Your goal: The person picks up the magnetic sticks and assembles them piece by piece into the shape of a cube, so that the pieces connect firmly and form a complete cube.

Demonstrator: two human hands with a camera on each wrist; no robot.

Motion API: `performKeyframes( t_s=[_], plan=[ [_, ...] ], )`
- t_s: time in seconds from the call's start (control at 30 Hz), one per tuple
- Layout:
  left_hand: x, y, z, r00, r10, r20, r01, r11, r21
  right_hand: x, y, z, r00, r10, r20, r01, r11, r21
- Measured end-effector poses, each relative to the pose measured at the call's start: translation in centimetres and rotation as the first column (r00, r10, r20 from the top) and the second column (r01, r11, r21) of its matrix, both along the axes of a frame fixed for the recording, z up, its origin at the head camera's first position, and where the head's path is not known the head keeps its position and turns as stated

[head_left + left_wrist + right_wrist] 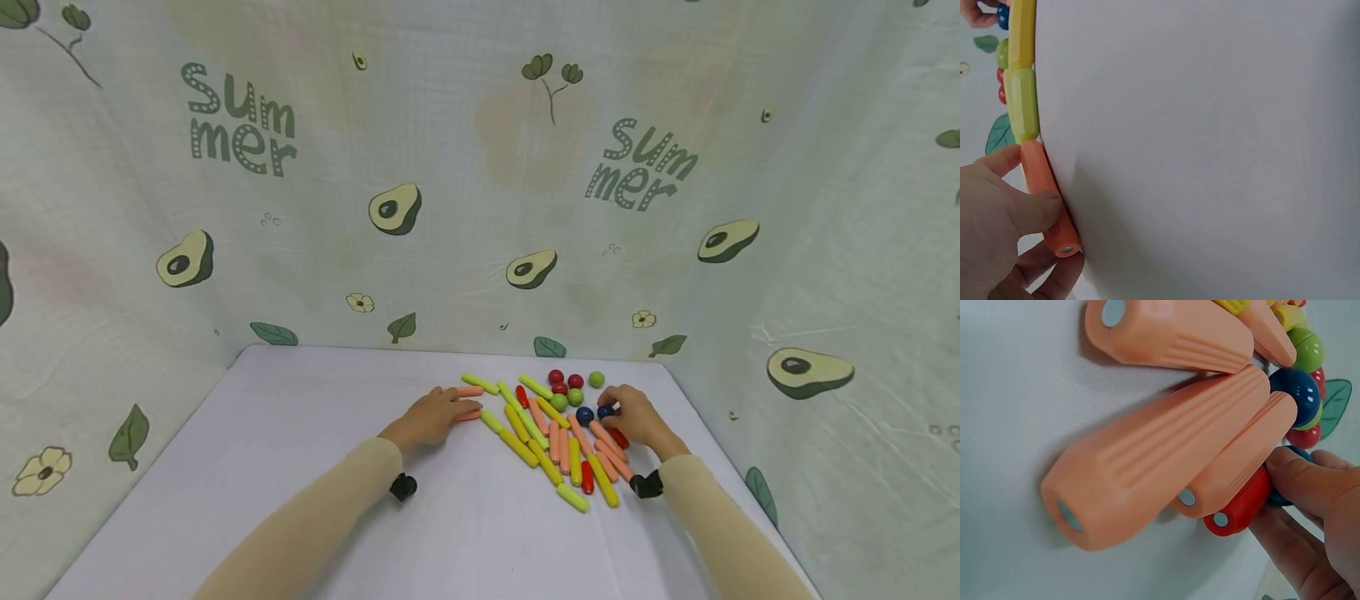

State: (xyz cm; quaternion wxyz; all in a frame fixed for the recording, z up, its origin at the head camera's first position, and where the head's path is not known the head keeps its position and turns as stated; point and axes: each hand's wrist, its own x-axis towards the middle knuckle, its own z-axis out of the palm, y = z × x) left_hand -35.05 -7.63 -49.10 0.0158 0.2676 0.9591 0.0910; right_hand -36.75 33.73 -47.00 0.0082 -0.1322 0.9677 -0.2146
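My left hand (431,417) is at the left end of the spread of coloured sticks. In the left wrist view its thumb and fingers pinch an orange stick (1038,169) with a silvery disc in its end. That stick's far end meets a lime stick (1024,103), in line with a yellow stick (1022,34). My right hand (633,414), at the right side of the spread, holds a dark blue ball (606,412) between thumb and fingers; they partly hide it. Beside the thumb lies a red stick (1241,506), and a second blue ball (1295,394) sits close by.
Several red balls (556,377) and green balls (596,379) lie at the back. Yellow, lime, orange and red sticks fill the space between the hands, among them a yellow stick (602,481). A patterned cloth (450,125) stands behind the white table (300,400).
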Motion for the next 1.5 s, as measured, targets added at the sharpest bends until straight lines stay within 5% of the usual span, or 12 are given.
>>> performKeyframes(
  t_s=[0.33,0.6,0.97,1.5],
  plan=[
    [-0.3,-0.3,-0.1,0.999,-0.047,0.013,0.048,0.997,-0.062,0.3,0.0,0.0,0.998,-0.016,-0.053,0.017,1.000,0.004],
    [0.1,-0.3,0.4,0.996,-0.088,0.010,0.089,0.988,-0.127,1.0,-0.7,1.1,0.983,0.067,-0.172,-0.068,0.998,0.003],
    [0.5,-0.6,0.2,0.994,-0.105,0.027,0.107,0.988,-0.112,0.6,-0.4,-0.3,0.996,-0.017,-0.085,0.016,1.000,-0.012],
    [1.1,-1.3,0.7,0.989,-0.112,0.094,0.121,0.988,-0.097,0.6,-0.6,-0.9,0.985,0.006,-0.174,-0.007,1.000,-0.003]
  ],
)
